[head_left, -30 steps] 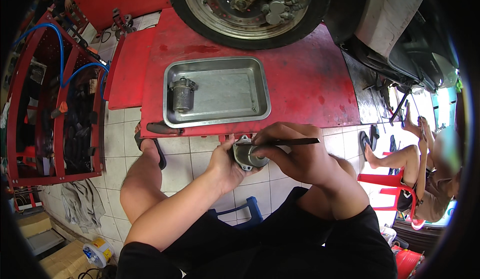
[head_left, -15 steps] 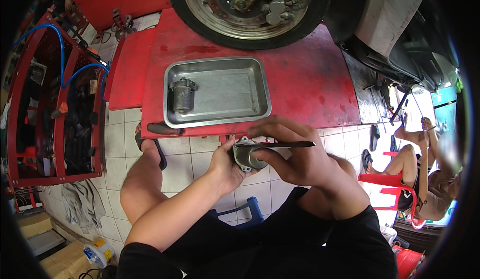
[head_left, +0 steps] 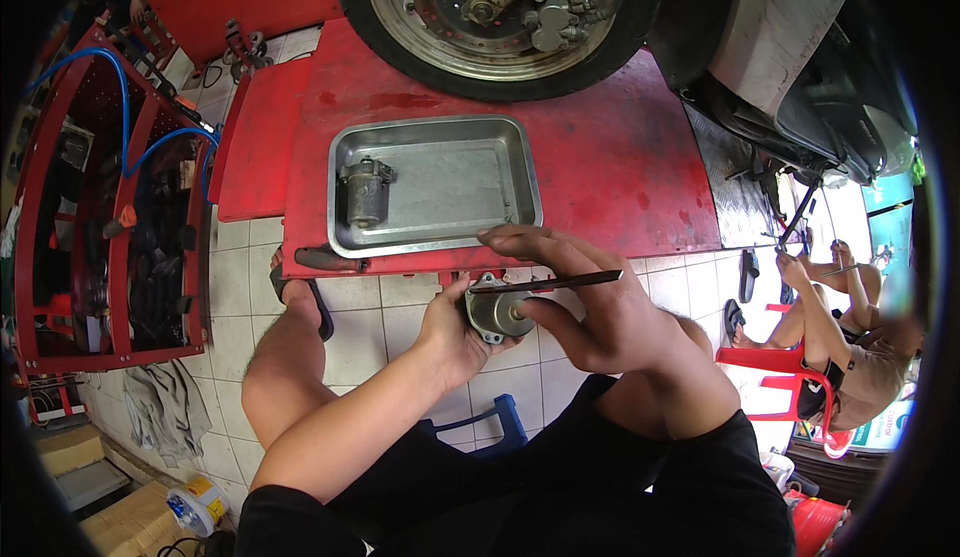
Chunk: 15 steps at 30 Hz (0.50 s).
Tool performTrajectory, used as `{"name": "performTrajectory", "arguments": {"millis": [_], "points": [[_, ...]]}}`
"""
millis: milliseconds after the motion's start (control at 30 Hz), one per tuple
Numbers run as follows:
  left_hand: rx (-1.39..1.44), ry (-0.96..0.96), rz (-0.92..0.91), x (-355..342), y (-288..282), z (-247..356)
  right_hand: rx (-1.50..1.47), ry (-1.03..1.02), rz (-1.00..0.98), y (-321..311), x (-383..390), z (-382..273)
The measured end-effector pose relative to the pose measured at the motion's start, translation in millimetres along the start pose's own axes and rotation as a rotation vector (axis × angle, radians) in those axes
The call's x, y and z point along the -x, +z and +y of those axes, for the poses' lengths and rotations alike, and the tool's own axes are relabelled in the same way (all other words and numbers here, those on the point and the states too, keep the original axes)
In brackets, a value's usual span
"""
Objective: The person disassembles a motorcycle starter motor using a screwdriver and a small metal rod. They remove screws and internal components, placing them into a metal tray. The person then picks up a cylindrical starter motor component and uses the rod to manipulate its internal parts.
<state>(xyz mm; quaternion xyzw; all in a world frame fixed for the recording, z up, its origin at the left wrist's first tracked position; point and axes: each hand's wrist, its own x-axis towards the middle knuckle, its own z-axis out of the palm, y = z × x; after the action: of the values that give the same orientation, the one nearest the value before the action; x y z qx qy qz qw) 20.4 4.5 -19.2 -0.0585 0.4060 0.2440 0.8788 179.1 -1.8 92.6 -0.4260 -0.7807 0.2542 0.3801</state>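
My left hand is wrapped round a silver, cylindrical starter motor with mounting ears, in front of the red bench. A thin, dark, flat strip-like tool crosses just above the motor, and its exact kind is unclear. It lies in the crook between the thumb and fingers of my right hand. That thumb reaches the motor's round end, while the fingers stretch out over the tool. In a metal tray on the bench stands a second, duller motor, toward the left wall.
A motorcycle wheel rests on the red bench behind the tray. A dark handle lies at the bench's front edge. Red shelving with a blue hose stands left. A person sits at right by a red chair.
My right fingers have lifted and straightened a little, and the strip tool's right end has tilted up. The motor stays in my left hand. The person at right has shifted their arms.
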Motion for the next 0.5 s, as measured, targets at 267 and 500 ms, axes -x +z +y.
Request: {"name": "performTrajectory", "arguments": {"millis": [267,500], "points": [[-0.01,-0.01,-0.021,1.0,0.8,0.6,-0.022,0.095,-0.219,-14.0,14.3,8.9],[-0.024,0.022,-0.007,1.6,-0.3,-0.7,-0.05,-0.021,-0.157,-6.5,9.0,7.3]]}}
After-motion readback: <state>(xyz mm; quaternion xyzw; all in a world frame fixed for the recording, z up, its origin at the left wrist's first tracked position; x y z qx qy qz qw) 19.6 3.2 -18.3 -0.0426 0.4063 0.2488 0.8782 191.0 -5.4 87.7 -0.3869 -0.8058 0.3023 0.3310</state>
